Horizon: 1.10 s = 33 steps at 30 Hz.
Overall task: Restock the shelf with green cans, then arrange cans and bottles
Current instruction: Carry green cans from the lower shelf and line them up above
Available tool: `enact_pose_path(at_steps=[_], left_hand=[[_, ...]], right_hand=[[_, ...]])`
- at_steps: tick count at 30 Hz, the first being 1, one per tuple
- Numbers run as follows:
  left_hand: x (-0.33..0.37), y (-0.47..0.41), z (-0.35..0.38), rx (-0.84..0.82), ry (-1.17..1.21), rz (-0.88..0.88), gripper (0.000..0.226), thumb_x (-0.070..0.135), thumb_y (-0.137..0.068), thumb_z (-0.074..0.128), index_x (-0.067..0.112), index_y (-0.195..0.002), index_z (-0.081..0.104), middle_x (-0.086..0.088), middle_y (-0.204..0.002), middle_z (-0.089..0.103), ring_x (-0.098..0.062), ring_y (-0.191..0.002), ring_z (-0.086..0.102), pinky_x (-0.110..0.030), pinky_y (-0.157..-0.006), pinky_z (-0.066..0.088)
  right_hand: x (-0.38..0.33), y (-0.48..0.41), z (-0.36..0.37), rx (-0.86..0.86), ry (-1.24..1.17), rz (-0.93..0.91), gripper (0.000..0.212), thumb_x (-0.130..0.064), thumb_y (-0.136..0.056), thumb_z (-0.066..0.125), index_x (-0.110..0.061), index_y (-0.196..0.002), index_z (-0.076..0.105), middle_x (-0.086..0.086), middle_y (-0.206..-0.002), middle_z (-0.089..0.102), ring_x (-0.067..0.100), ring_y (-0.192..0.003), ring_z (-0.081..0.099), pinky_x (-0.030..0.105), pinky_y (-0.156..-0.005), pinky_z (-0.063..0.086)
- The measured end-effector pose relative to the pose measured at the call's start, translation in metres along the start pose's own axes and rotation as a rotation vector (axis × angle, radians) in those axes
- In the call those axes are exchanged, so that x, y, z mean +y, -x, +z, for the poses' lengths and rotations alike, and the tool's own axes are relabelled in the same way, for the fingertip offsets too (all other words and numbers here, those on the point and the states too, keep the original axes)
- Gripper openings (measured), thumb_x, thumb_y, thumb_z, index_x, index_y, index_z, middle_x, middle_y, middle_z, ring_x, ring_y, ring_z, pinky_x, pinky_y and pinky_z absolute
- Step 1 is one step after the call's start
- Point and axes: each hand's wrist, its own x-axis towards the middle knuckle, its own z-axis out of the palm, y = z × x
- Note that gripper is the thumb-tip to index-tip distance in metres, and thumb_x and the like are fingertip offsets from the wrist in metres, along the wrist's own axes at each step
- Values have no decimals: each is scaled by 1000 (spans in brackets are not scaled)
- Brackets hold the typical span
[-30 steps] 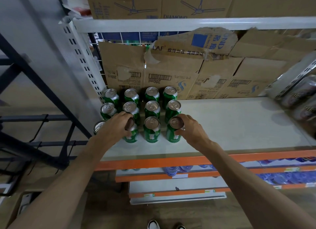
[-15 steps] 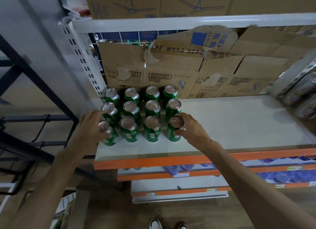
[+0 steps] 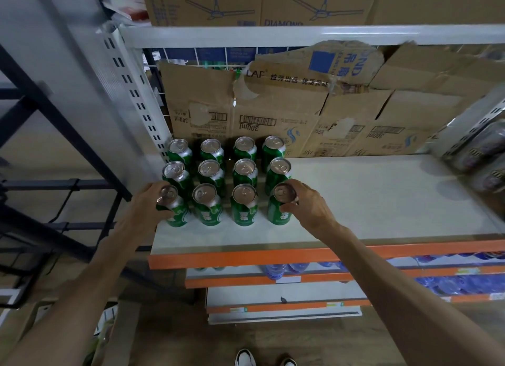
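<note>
Twelve green cans (image 3: 244, 171) stand in three rows of four at the left end of the white shelf (image 3: 369, 201), just in front of worn cardboard boxes (image 3: 246, 114). The left hand (image 3: 144, 205) wraps its fingers round the front-left can (image 3: 176, 211) at the shelf's corner. The right hand (image 3: 310, 205) grasps the front-right can (image 3: 278, 214) near its rim, with the thumb on the near side. Blurred bottles (image 3: 276, 270) lie on the shelf below.
</note>
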Motion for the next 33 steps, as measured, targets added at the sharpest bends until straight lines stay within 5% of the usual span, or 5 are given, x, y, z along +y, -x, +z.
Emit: enact_pose_path(at_steps=[12,18,23,33], left_hand=[[3,3,-2,-17,6,-33,75,3,-68,84,13,-134,51,-13,-128,54,-32,-110,54,-33,-85,39],[25,12,-2,11,-77,-51,81,20,-68,88,10,-135,44,-15,-133,45,-38,-120,47,-47,-92,42],[91,17,12,185,-221,179,54,32,-83,75,10,-127,52,-12,-128,45,-36,-121,45,-52,-96,44],[259,33,105,4,-158,453,27,23,-90,64,17,-116,61,-6,-122,54,-30,-116,52,-45,-94,45]], right_hand=[[-2,2,-2,-35,-20,13,56,-15,-80,74,-14,-131,49,8,-125,60,27,-107,56,30,-81,41],[4,16,-8,13,9,67,71,-33,-91,66,-12,-148,29,12,-147,42,32,-126,50,42,-98,44],[31,43,-27,112,-8,165,61,-38,-98,55,-8,-145,32,17,-146,43,33,-126,49,44,-98,44],[119,122,-99,182,16,224,51,-36,-98,54,-8,-139,41,15,-138,48,33,-124,49,43,-99,42]])
